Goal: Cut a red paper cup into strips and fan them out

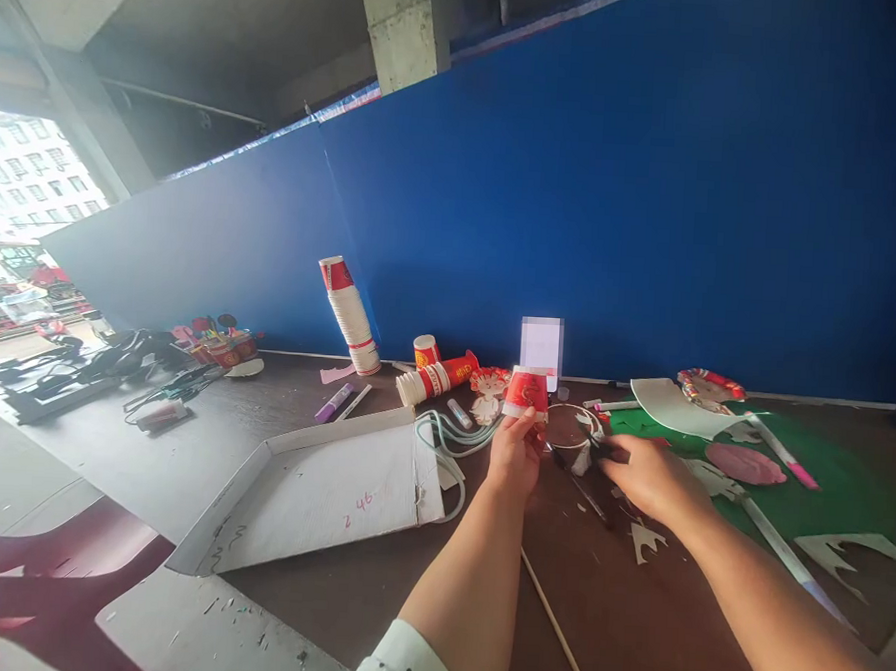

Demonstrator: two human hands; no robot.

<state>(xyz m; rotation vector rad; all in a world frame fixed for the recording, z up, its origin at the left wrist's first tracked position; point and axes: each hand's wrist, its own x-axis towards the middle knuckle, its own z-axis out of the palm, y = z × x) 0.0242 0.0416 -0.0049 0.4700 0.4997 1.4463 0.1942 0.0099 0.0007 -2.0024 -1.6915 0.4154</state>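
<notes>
My left hand [517,454] grips a red paper cup [527,392] with a white rim, turned upside down above the table. My right hand [655,479] is to the right of it, its fingers closed around something dark that I cannot make out. Close to those fingertips are a thin hoop [566,412], a small white scrap [583,461] and a slim black tool [586,491] lying on the table. Behind the cup, a paper figure [488,393] in red and cream lies beside several pale green loops [443,435].
A shallow white cardboard tray [312,489] lies left of my arms. Behind it are a tall leaning stack of paper cups [350,315] and a fallen stack [438,377]. Markers [787,453] and cut paper cover the right side. A blue wall [612,204] closes off the back.
</notes>
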